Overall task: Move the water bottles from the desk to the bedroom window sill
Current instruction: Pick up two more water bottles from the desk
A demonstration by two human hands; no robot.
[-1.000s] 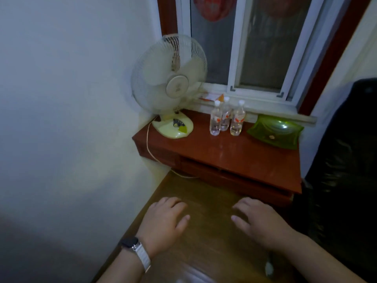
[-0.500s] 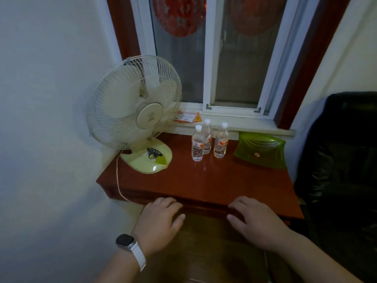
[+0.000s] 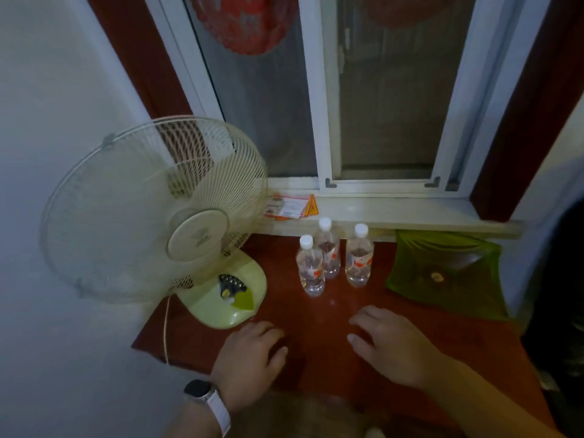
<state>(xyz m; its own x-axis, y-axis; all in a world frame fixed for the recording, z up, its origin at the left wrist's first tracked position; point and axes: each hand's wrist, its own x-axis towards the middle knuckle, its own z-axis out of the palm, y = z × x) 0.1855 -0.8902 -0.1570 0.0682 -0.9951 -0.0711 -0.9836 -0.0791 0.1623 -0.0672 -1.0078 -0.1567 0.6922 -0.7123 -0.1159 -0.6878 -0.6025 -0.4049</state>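
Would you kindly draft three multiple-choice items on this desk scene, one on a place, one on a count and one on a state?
1. Where do the water bottles stand?
A. on the window sill
B. on the red desk, between the fan and the green tray
C. inside the green tray

2. How many bottles are there?
A. two
B. three
C. five

3. What are the hands doing?
A. both are empty
B. the left grips a bottle
C. the right holds the fan

Answers:
1 B: they stand upright on the desk, right of the fan and left of the green tray, below the window sill.
2 B: three white caps show.
3 A: the left hand and right hand are open, short of the bottles.
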